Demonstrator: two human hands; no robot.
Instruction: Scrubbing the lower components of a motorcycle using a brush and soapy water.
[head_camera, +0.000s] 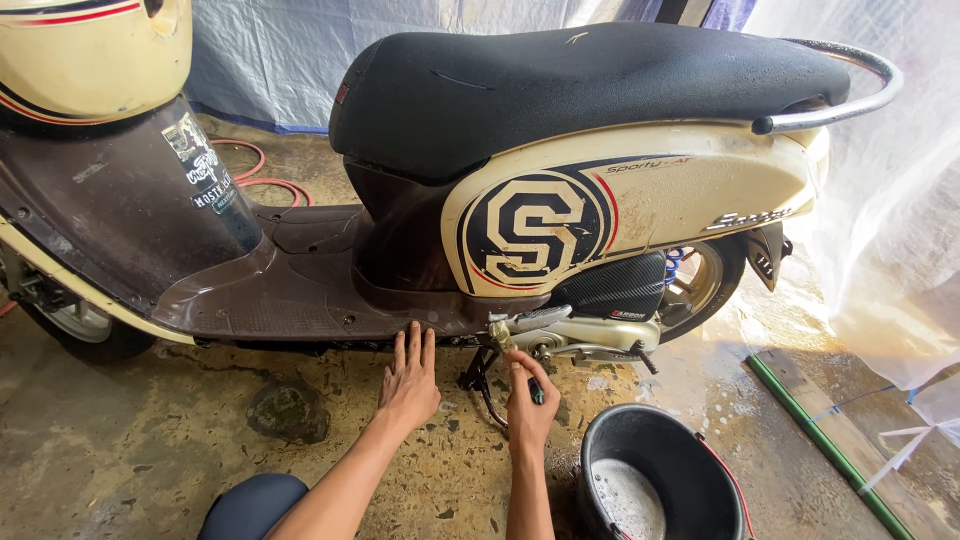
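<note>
Nearest the camera, at the bottom edge, a dark blue knee (250, 505) juts in, with both bare forearms reaching out over the wet, stained concrete floor (150, 440). To its right, the left hand (410, 380) lies flat, fingers (413, 343) stretched out and holding nothing, their tips touching the lower edge of the brown footboard (300, 290) of the cream and brown scooter (640, 200). Further right, the right hand (527, 405) is closed around a small brush (505, 340), whose pale head presses against the silver engine casing (590, 330) just above the black stand (480, 385). At the right, close by that wrist, sits a black bucket (690, 450) with suds in the bottom. I judge the main risks are these: the floor looks slick, so the bracing hand could slide; the brush hand works tight beside the stand, the footpeg and other metal parts, and a slip could bark the knuckles; an elbow drawn back carelessly might tip the bucket.
</note>
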